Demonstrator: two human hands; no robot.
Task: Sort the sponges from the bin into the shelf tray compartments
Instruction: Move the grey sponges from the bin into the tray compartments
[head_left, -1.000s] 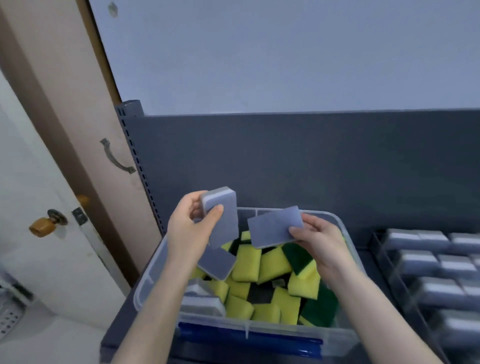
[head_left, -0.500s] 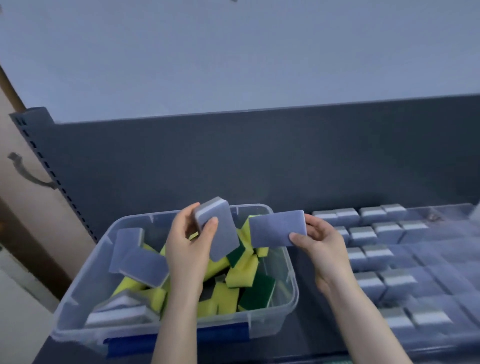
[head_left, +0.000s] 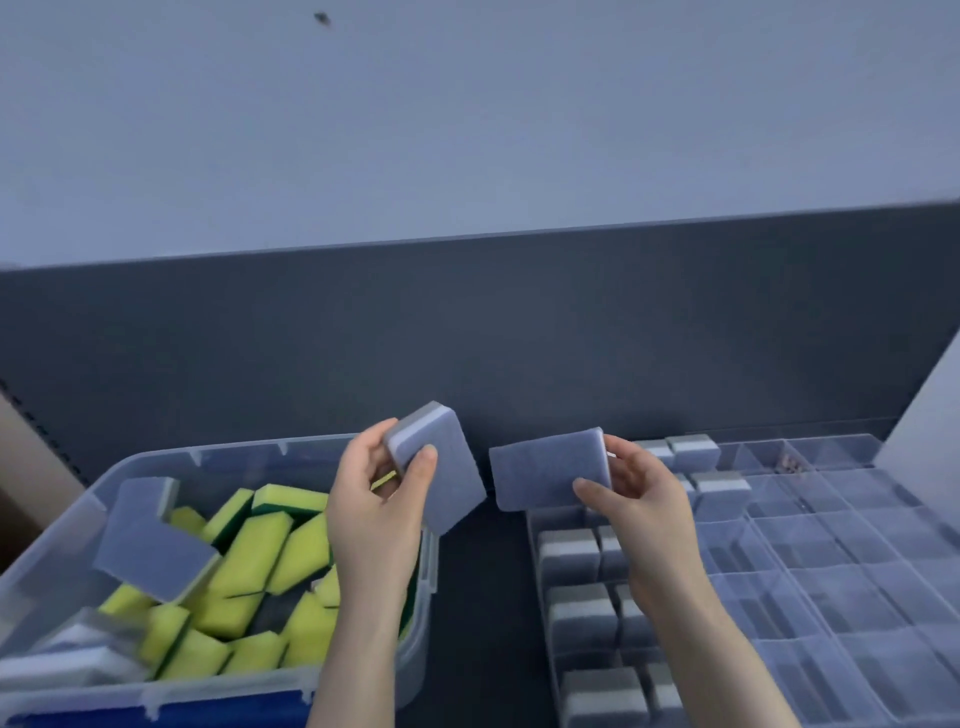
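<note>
My left hand (head_left: 376, 506) grips a grey-and-white sponge (head_left: 441, 473) above the right end of the clear bin (head_left: 62, 530). My right hand (head_left: 641, 506) holds a second grey sponge (head_left: 545, 467) flat side toward me, over the gap between bin and tray. The bin holds several yellow-green sponges (head_left: 249, 566) and grey sponges (head_left: 148, 540). The clear compartment tray (head_left: 831, 545) lies at the right; its left columns hold grey sponges (head_left: 569, 553) standing on edge.
A dark grey shelf back panel (head_left: 467, 338) rises behind bin and tray, with a pale wall above. The dark shelf surface (head_left: 483, 597) shows between bin and tray. Many tray compartments toward the right hold nothing.
My view has swung to the right, so the bin sits further left and the tray is in fuller view. Both hands have carried their sponges rightward, from over the bin toward the tray.
</note>
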